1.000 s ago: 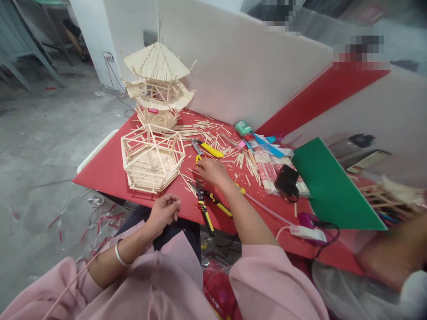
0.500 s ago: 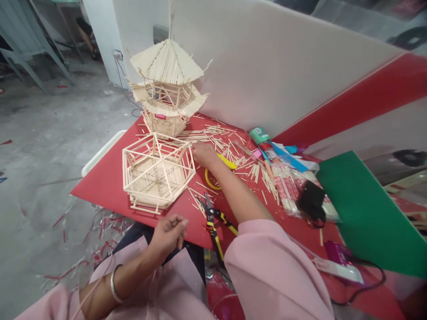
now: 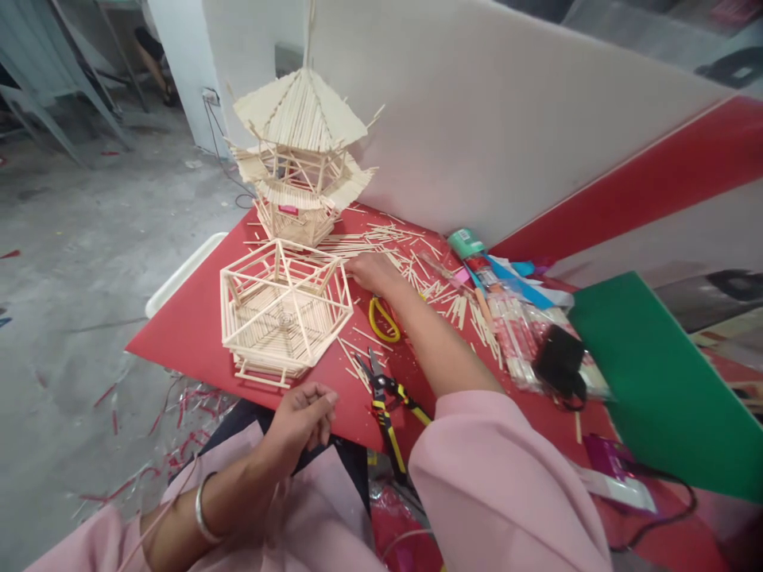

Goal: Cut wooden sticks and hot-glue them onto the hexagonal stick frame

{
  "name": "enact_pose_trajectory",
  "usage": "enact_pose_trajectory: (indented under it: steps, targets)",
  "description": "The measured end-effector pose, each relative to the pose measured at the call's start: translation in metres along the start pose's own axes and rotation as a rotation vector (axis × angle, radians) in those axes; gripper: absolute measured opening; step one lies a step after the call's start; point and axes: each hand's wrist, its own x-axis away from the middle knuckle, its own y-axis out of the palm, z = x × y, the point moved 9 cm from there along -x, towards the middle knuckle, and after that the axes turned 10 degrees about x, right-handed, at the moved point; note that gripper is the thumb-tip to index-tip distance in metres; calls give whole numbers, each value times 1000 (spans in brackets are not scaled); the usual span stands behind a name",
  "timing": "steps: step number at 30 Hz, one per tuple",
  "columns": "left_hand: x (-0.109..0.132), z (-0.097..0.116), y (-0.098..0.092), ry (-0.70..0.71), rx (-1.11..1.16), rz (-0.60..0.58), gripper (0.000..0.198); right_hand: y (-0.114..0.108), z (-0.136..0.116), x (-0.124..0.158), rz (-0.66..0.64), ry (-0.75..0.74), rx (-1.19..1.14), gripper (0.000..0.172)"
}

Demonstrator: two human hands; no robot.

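Note:
My left hand (image 3: 307, 417) hovers near the table's front edge, fingers curled loosely, nothing visible in it. Just behind it stands a six-sided frame (image 3: 287, 314) of thin wooden sticks, with spokes across its top and a stick floor. My right hand (image 3: 370, 272) reaches past the frame's right corner to the loose sticks (image 3: 387, 234); its fingers are bent together and their tips are partly hidden. Below my right forearm lies a yellow-handled tool (image 3: 385, 320), partly covered by the arm. Black-and-yellow cutters (image 3: 381, 385) lie with blades apart on the red table (image 3: 196, 318).
A stick pagoda (image 3: 304, 151) with tiered roofs stands at the back by the wall. On the right are a green can (image 3: 465, 242), packs of sticks (image 3: 509, 334), a black box-like item (image 3: 559, 357), a green board (image 3: 668, 389) and a purple item with a cord (image 3: 608, 457).
My right hand has shifted slightly right, and its forearm now covers more of the yellow-handled tool. My left hand stays nearly in place. The view has shifted a little.

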Motion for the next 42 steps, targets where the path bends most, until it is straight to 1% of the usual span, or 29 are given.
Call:
enact_pose_trajectory:
  steps: [4, 8, 11, 13, 15, 16, 18, 19, 21, 23, 24, 25, 26, 27, 28, 29, 30, 31, 32, 33, 34, 36, 37, 38, 39, 40, 41, 42]
  targets:
    - [0, 0, 1, 0, 6, 0, 43, -6, -9, -8, -29, -58, 43, 27]
    - [2, -2, 2, -11, -27, 2, 43, -8, -14, -9, -15, -78, 44, 26]
    - [2, 0, 3, -5, -52, -13, 41, -12, -12, -6, 31, -73, 8, 24]
    - [3, 0, 3, 7, -58, -22, 40, -17, -4, 1, 88, -43, -13, 27]
    - [3, 0, 2, 22, -65, -30, 40, -29, 15, 15, 216, 50, -137, 31]
    - [3, -1, 2, 30, -72, -31, 41, -35, 28, 25, 300, 120, -253, 31]
    - [3, -2, 1, 47, -96, -33, 41, -43, 56, 52, 451, 276, -560, 28]
    - [4, -3, 1, 56, -107, -35, 41, -43, 66, 67, 492, 340, -715, 28]
    - [5, -2, 1, 70, -124, -41, 42, -42, 73, 99, 514, 430, -923, 31]
    - [8, 0, 4, 79, -135, -62, 46, -50, 61, 137, 548, 492, -969, 34]
    - [10, 2, 6, 86, -132, -76, 49, -57, 48, 158, 586, 511, -918, 34]
    - [12, 3, 7, 92, -116, -91, 52, -66, 30, 180, 610, 516, -829, 33]
    - [15, 5, 9, 93, -78, -104, 53, -73, 4, 197, 601, 474, -724, 30]
    - [18, 4, 12, 72, -13, -122, 50, -79, -28, 212, 583, 380, -630, 26]
    - [20, 2, 14, 35, 66, -146, 46, -85, -64, 225, 572, 234, -558, 23]
    - [23, -2, 18, -19, 146, -174, 41, -88, -103, 237, 562, 61, -511, 24]
    - [27, -7, 22, -81, 218, -207, 36, -88, -135, 249, 550, -64, -481, 27]
    - [30, -11, 26, -134, 273, -239, 32, -89, -159, 260, 588, -124, -448, 28]
    - [32, -14, 29, -171, 310, -265, 30, -87, -175, 268, 611, -136, -426, 30]
    - [34, -17, 30, -187, 332, -277, 28, -86, -184, 275, 635, -126, -425, 31]
    - [35, -18, 30, -182, 347, -273, 26, -83, -189, 279, 650, -98, -435, 31]
    - [34, -17, 23, -139, 347, -228, 24, -75, -185, 283, 639, -8, -488, 32]
    - [33, -16, 18, -106, 323, -197, 24, -70, -177, 284, 629, 71, -511, 31]
    - [32, -14, 13, -69, 284, -166, 24, -64, -165, 285, 613, 186, -518, 31]
    - [32, -11, 8, -34, 233, -142, 25, -55, -150, 288, 583, 332, -504, 32]
    - [32, -8, 4, 1, 179, -131, 28, -45, -135, 290, 529, 490, -470, 36]
    - [33, -4, 1, 35, 130, -130, 31, -32, -123, 292, 436, 632, -423, 45]
    - [35, 0, -1, 65, 92, -136, 35, -19, -113, 292, 310, 738, -373, 59]
